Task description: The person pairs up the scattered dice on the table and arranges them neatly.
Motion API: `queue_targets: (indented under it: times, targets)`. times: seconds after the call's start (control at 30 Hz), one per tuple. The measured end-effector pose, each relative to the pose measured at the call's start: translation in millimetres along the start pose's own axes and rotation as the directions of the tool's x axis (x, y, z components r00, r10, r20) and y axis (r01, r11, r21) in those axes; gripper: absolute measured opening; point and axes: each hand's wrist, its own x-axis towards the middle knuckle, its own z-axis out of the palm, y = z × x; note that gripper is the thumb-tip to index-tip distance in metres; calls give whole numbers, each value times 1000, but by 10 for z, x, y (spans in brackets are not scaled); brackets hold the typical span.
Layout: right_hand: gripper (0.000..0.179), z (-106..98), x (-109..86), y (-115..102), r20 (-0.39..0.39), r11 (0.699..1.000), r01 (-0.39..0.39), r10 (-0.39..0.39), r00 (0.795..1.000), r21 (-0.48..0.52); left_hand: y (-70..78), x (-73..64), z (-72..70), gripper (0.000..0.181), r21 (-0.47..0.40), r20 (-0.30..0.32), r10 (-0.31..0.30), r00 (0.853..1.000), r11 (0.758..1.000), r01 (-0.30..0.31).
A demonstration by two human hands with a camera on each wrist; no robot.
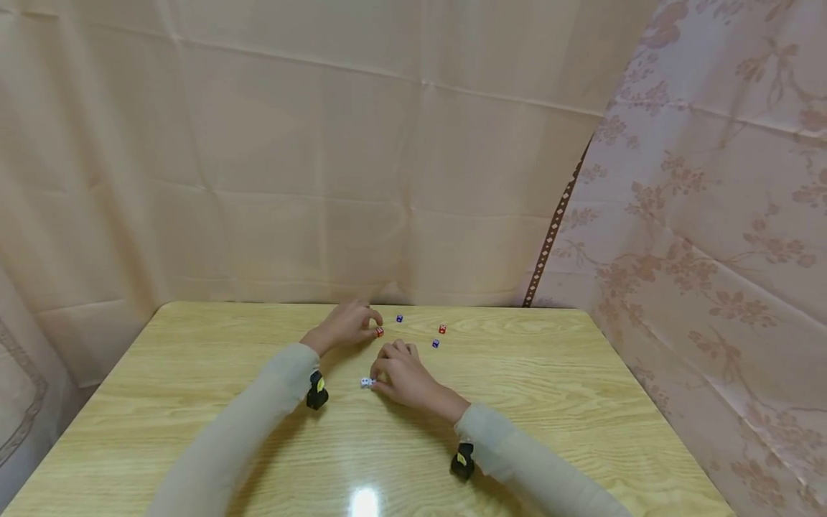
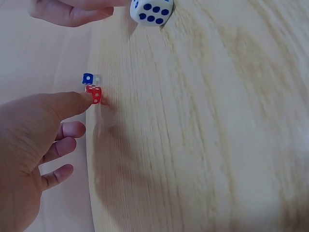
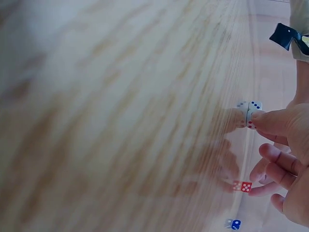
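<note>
In the head view my left hand (image 1: 349,324) reaches to the far part of the table. Its thumb and index finger pinch a red die (image 1: 379,332) with white pips; the left wrist view has the thumb against that red die (image 2: 95,95), the index finger hidden behind. Nearer to me, my right hand (image 1: 407,377) pinches a white die (image 3: 255,106) between thumb and index finger, low at the tabletop. Another white die (image 1: 365,383) appears right beside those fingertips in the head view. The other right fingers are bent and hold nothing.
Two blue dice, one at the back (image 1: 399,318) and one farther right (image 1: 436,343), lie on the wooden table (image 1: 549,402). A second red die (image 1: 442,329) lies near the right one. A beige curtain (image 1: 323,143) hangs behind the table, a floral one (image 1: 711,251) at the right.
</note>
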Motion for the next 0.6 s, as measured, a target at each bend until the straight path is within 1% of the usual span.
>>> queue_targets:
  times: [0.1, 0.27, 0.4, 0.6]
  targets:
    - [11, -5, 0, -3, 3, 1000, 0, 0, 1000, 1, -7, 14, 25, 16, 9, -6, 9, 1000, 1000, -9]
    - [11, -3, 4, 3, 2, 1000, 4, -4, 1000, -9, 14, 33, 34, 10, 4, -4, 0, 1000, 1000, 0]
    - [10, 3, 9, 11, 1, 1000, 8, -8, 1000, -15, 22, 44, 28, 9, 7, 8, -3, 1000, 1000, 3]
    - [10, -6, 12, 10, 12, 1000, 2, -2, 1000, -22, 23, 59, 34, 9, 32, 10, 12, 1000, 999, -12]
